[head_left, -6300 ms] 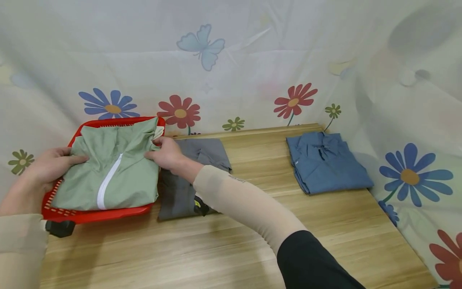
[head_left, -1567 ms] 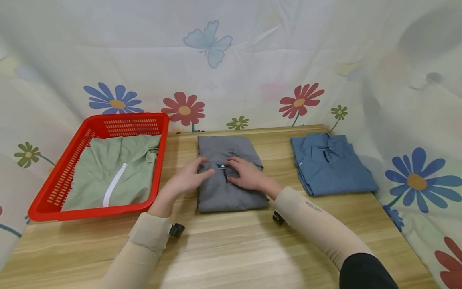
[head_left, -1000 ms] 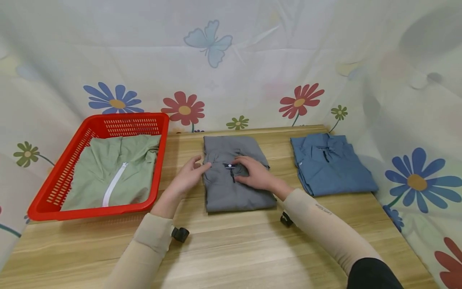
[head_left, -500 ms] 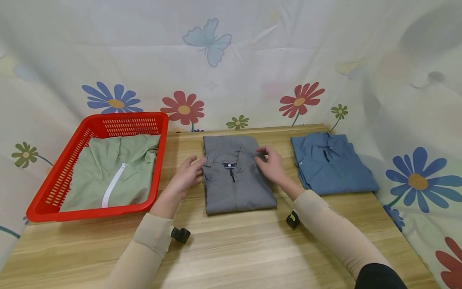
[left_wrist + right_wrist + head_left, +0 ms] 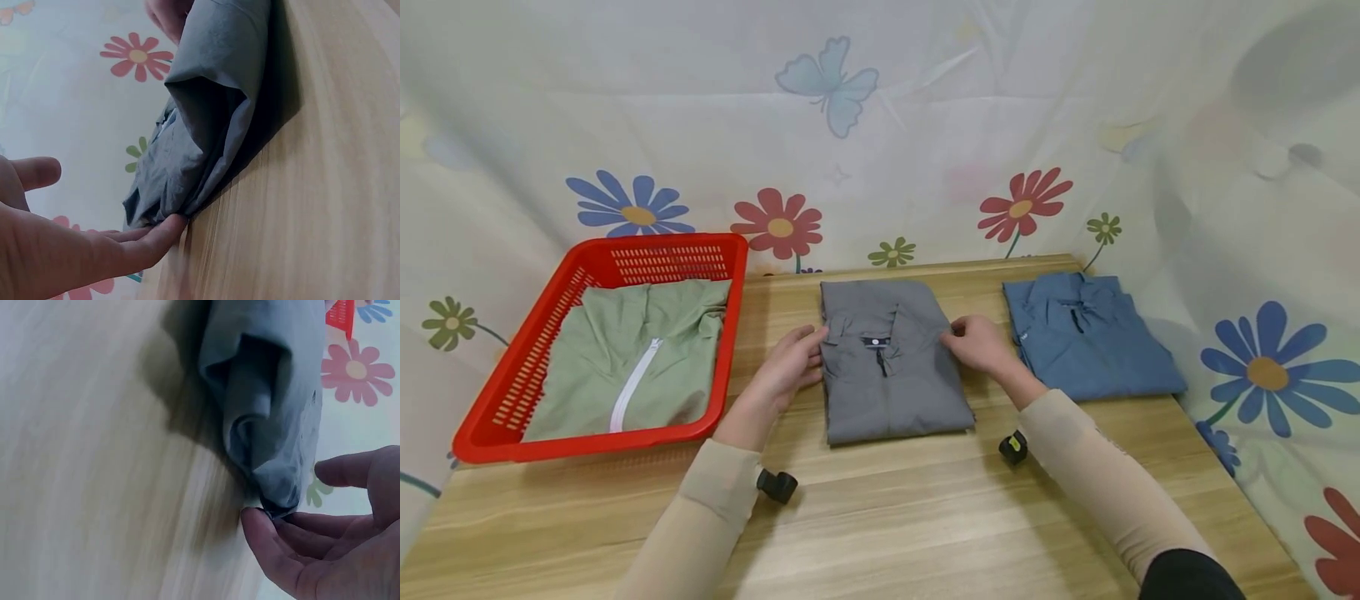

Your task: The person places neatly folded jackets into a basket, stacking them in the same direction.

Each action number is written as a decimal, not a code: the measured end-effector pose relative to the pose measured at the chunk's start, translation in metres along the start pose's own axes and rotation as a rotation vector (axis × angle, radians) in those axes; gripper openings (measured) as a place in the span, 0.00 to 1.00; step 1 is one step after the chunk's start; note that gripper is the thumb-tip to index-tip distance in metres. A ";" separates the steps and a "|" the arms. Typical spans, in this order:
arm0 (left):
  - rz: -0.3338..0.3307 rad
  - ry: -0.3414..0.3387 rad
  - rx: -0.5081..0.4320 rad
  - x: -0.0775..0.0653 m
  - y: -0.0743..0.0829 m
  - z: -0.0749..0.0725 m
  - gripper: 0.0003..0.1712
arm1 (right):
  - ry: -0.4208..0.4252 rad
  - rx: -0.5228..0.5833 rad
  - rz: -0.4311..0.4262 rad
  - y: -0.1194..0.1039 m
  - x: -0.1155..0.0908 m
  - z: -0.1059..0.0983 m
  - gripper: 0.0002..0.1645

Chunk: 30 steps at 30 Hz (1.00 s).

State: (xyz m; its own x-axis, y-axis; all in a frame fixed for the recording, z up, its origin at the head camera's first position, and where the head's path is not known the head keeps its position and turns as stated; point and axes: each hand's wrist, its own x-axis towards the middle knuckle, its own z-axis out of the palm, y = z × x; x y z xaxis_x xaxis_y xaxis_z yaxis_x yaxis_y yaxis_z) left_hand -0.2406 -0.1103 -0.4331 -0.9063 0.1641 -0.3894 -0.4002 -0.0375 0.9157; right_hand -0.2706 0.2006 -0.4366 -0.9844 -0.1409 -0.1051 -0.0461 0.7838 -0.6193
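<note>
A folded grey jacket (image 5: 891, 392) with a short dark zip lies flat at the middle of the table. My left hand (image 5: 786, 364) is at its left edge. In the left wrist view, the fingers (image 5: 159, 240) touch the jacket's lower side, while the thumb (image 5: 39, 172) stands apart. On the right edge rests my right hand (image 5: 985, 346). The right wrist view has its fingertips (image 5: 257, 528) against the edge by the tabletop, with the thumb (image 5: 347, 470) clear of the cloth. Folded layers of the jacket (image 5: 269, 406) show from the side.
A red plastic basket (image 5: 739, 333) on the left holds a folded green jacket (image 5: 595, 350) with a white zip. Toward the right edge of the table (image 5: 880, 517) lies a folded blue jacket (image 5: 1090, 350). A flowered cloth (image 5: 925, 125) hangs behind.
The green jacket went down into the basket, and both hands came to the grey jacket, which shifted slightly right. Lately my right hand moved from its middle to its right edge.
</note>
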 end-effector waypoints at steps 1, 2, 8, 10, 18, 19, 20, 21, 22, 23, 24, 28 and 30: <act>-0.004 0.000 -0.008 0.001 0.000 0.000 0.45 | -0.003 -0.007 -0.013 -0.002 0.000 0.000 0.24; -0.007 -0.002 -0.017 0.001 0.001 0.000 0.44 | -0.007 -0.003 -0.020 -0.003 0.000 0.000 0.22; -0.021 -0.026 -0.064 0.006 -0.001 -0.001 0.38 | -0.022 -0.010 -0.036 -0.008 0.000 0.004 0.16; -0.021 -0.033 -0.078 0.008 -0.003 -0.002 0.37 | -0.029 -0.013 -0.030 -0.010 0.000 0.005 0.15; 0.008 -0.040 -0.036 0.014 -0.009 -0.004 0.33 | -0.010 0.031 0.006 -0.018 0.000 0.011 0.17; 0.008 -0.033 -0.037 0.014 -0.009 -0.004 0.33 | -0.009 0.040 0.012 -0.018 0.000 0.011 0.19; 0.010 -0.029 -0.040 0.015 -0.009 -0.004 0.32 | -0.005 0.055 0.018 -0.019 0.000 0.012 0.21; 0.013 -0.026 -0.046 0.015 -0.009 -0.004 0.32 | -0.001 0.064 0.022 -0.019 0.000 0.012 0.23; 0.015 -0.023 -0.048 0.016 -0.009 -0.004 0.32 | 0.000 0.077 0.026 -0.019 0.001 0.012 0.24; 0.019 -0.022 -0.045 0.016 -0.009 -0.004 0.31 | -0.001 0.090 0.028 -0.019 0.001 0.013 0.25; 0.023 -0.023 -0.042 0.016 -0.009 -0.003 0.31 | -0.007 0.109 0.032 -0.019 0.001 0.013 0.25; 0.022 -0.019 0.001 0.016 -0.010 -0.004 0.30 | -0.034 0.192 0.045 -0.017 0.003 0.016 0.28; 0.020 -0.015 0.024 0.015 -0.012 -0.004 0.29 | -0.049 0.243 0.057 -0.016 0.004 0.017 0.29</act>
State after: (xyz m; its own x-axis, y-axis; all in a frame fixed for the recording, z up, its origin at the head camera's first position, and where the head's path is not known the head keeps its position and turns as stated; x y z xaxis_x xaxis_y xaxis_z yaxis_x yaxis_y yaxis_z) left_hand -0.2503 -0.1113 -0.4503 -0.9117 0.1784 -0.3701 -0.3790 -0.0174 0.9252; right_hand -0.2712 0.1776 -0.4402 -0.9747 -0.1345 -0.1788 0.0570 0.6234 -0.7798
